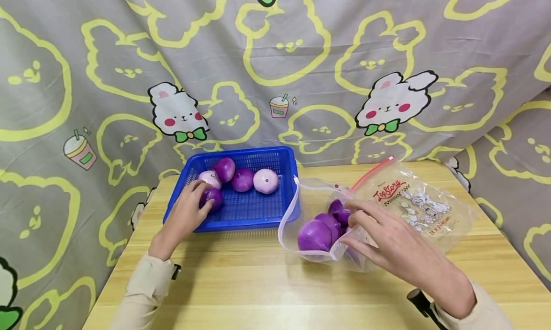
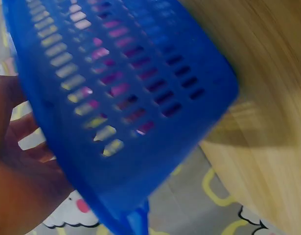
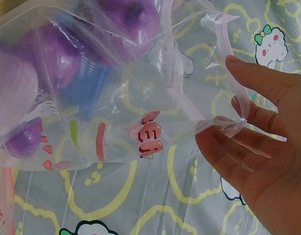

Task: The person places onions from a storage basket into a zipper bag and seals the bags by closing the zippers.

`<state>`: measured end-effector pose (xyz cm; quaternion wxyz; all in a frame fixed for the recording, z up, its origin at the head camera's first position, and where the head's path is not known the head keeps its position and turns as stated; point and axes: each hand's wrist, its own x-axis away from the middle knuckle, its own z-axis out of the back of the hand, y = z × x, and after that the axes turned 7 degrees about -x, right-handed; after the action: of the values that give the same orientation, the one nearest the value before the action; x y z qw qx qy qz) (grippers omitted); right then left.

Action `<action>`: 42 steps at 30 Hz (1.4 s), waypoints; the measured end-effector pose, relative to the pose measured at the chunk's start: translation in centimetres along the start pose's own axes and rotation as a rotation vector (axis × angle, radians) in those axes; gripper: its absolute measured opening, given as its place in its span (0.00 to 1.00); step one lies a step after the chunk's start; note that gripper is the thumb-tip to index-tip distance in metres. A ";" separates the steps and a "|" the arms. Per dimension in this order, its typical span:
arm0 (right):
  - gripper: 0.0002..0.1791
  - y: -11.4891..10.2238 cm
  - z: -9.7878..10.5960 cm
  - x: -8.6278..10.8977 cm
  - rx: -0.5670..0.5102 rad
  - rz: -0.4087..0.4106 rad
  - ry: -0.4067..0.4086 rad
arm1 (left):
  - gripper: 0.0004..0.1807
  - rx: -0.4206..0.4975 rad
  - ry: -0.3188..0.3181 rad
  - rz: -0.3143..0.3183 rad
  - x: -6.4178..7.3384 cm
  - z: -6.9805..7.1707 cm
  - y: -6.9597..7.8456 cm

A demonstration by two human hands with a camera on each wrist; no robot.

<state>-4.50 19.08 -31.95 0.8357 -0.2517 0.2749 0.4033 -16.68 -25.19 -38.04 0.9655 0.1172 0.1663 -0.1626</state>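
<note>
My left hand reaches over the left side of a blue plastic basket, its fingers curled round a purple onion. Beside that onion lie two more purple onions and two paler ones. With my right hand I hold the rim of a clear zip bag, whose mouth gapes toward the basket. Several purple onions are inside it. In the right wrist view, thumb and fingers pinch the bag's white edge. The basket wall hides the left fingertips in the left wrist view.
A flat printed zip bag with a red slider strip lies right of the open bag, partly behind my right hand. Behind the wooden table hangs a grey patterned curtain.
</note>
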 end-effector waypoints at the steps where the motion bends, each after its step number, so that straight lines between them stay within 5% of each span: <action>1: 0.23 0.0 0.0 0.0 -0.003 -0.012 -0.006 | 0.21 -0.005 -0.028 0.014 -0.2 -0.1 -0.3; 7: 0.15 0.2 0.4 0.2 -0.011 -0.092 -0.065 | 0.27 -0.025 -0.137 0.051 -1.0 -0.7 -1.8; 15: 0.14 0.2 0.4 0.3 -0.019 -0.084 -0.053 | 0.27 -0.016 -0.229 0.083 -1.4 -1.8 -2.7; 23: 0.14 0.3 0.5 0.4 -0.021 -0.103 -0.054 | 0.24 0.020 -0.233 0.020 -1.7 -2.2 -3.0; 34: 0.13 0.3 0.4 0.8 -0.004 -0.133 -0.070 | 0.25 0.029 -0.268 0.052 -1.7 -2.0 -3.0; 42: 0.13 0.3 0.4 1.0 -0.006 -0.147 -0.075 | 0.25 0.039 -0.212 0.036 -1.4 -1.4 -2.4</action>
<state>-4.09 20.00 -32.34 0.8719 -0.2585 0.2231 0.3510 -19.20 -26.66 -39.24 0.9780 0.1208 0.0577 -0.1598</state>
